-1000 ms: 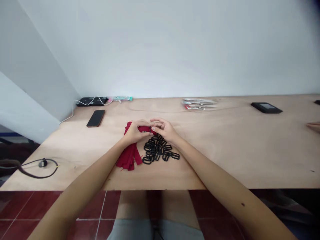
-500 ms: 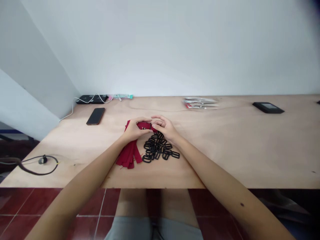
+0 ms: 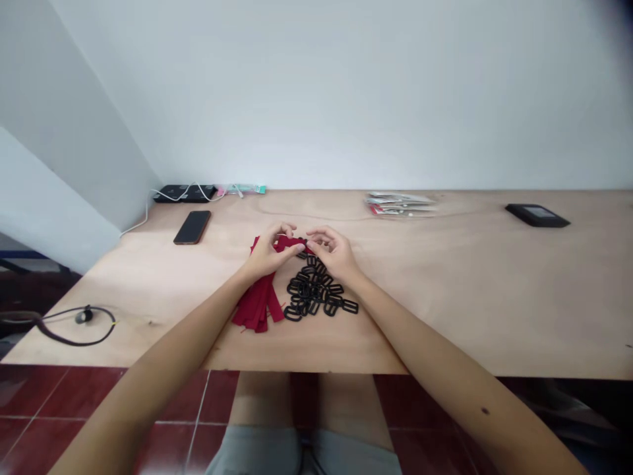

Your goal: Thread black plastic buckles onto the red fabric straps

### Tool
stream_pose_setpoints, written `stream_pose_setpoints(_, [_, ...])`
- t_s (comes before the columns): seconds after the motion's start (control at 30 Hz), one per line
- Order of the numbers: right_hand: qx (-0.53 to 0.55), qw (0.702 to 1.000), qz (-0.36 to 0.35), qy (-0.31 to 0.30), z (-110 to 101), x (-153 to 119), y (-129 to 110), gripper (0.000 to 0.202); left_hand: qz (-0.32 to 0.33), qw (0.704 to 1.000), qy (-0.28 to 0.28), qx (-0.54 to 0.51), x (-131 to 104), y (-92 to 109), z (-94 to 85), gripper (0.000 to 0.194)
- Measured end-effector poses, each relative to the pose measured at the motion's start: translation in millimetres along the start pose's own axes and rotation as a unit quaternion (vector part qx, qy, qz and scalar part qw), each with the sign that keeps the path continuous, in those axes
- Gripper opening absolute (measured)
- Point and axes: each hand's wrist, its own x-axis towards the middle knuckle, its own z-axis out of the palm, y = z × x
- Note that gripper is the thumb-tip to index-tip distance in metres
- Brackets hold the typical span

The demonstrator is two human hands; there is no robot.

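A red fabric strap (image 3: 288, 242) with a black slide buckle (image 3: 302, 253) at its right end is held up between my two hands. The thumb of my left hand (image 3: 267, 254) presses near the buckle, its upper fingers curled and lifted apart. My right hand (image 3: 339, 255) pinches the strap's end beside the buckle, thumb against fingers. Fingertips partly hide where strap and buckle meet. Under my left wrist lies a fanned bunch of red straps (image 3: 258, 305). A loose pile of black slide buckles (image 3: 316, 290) rests just below my hands.
On the table (image 3: 445, 290) a phone (image 3: 192, 227) lies at left, with black boxes (image 3: 184, 193) and a white cable behind. Plastic packets (image 3: 399, 204) sit at the back, a black device (image 3: 537, 215) at right. A looped black cable (image 3: 74, 343) lies at the left edge.
My left fingers have lifted off the strap's upper side, and the left thumb has moved right to the buckle. The strap now shows less between my hands. The view has shifted slightly.
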Motion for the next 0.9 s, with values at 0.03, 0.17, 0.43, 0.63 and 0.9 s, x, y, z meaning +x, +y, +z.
stream_pose_setpoints(0.03, [-0.014, 1.000, -0.016, 0.003, 0, -1, -1, 0.035, 0.002, 1.000, -0.009, 0.019, 0, 0, -0.7, 0.030])
stream_pose_setpoints(0.17, [-0.076, 0.995, -0.057, 0.007, -1, -4, -1, 0.024, 0.007, 0.997, -0.044, 0.065, 0, 0, -1.7, 0.022])
stream_pose_setpoints(0.43, [-0.199, 0.969, -0.133, -0.058, -5, -5, -10, 0.023, -0.019, 0.997, -0.059, 0.036, -1, -8, 0.4, 0.023])
stream_pose_setpoints(0.63, [-0.277, 0.938, -0.195, -0.076, -4, -3, -11, 0.024, -0.016, 0.995, -0.097, 0.003, 1, -11, 2.4, 0.029])
stream_pose_setpoints(0.9, [-0.231, 0.958, -0.166, 0.038, -12, -2, -9, 0.024, -0.157, 0.984, -0.019, -0.076, 5, -27, -12.3, 0.037])
